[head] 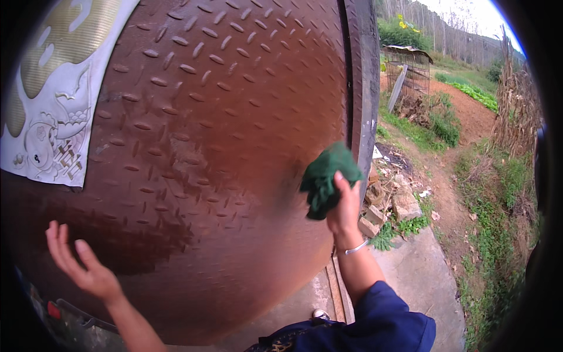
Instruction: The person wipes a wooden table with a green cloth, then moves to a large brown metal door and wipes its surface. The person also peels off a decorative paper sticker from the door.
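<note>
A bunched dark green cloth (327,178) is gripped in my right hand (347,207), close to the right edge of a reddish-brown metal door (246,132) with a raised tread pattern. My left hand (88,273) holds nothing; its fingers are spread in front of the door's lower left part. Darker, wet-looking patches (132,246) show on the metal near that hand. At upper left, a decorated panel or poster (66,110) with a white and gold fish design lies against the door. Whether the cloth touches the metal cannot be told.
A dark door frame (368,88) runs along the right. Beyond it lie broken bricks (404,204), a concrete slab (413,273) and a dirt path (440,180). A wire cage (411,70) stands farther back. At lower left is a grey plastic container's rim (83,312).
</note>
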Action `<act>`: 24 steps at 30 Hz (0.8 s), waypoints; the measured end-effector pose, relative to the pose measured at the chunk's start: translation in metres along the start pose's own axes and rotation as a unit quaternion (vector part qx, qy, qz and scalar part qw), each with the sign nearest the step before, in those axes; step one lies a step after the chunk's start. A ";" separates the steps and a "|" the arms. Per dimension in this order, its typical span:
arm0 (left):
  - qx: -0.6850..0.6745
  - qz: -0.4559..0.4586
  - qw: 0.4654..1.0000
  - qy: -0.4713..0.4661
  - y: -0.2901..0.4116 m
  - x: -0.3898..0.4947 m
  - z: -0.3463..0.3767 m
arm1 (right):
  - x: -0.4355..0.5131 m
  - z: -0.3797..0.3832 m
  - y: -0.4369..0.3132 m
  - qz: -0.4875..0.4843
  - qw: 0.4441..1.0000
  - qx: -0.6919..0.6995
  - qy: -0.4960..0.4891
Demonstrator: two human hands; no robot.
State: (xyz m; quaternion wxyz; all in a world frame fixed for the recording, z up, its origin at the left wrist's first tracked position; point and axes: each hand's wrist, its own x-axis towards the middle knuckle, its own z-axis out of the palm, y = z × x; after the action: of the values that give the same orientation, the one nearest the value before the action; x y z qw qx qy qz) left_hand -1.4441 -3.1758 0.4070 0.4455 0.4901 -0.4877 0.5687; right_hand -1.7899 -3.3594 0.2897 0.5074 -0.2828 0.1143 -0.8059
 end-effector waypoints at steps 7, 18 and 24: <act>0.202 -0.016 0.978 -0.044 -0.114 -0.025 -0.003 | 0.075 0.119 -0.003 -0.226 0.951 -0.174 -0.123; 0.222 -0.021 0.975 -0.014 -0.122 -0.050 0.020 | -0.112 0.105 0.155 -0.336 0.726 -0.384 -0.461; 0.217 -0.023 0.971 -0.100 -0.123 -0.054 0.011 | -0.087 0.088 0.123 0.050 0.926 -0.259 -0.270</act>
State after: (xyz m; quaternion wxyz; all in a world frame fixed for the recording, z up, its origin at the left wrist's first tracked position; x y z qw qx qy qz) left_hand -1.3150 -3.1723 0.3685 0.2902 0.6403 -0.3840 0.5985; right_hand -1.6188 -3.3304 0.2741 0.4680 -0.6050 0.1922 -0.6148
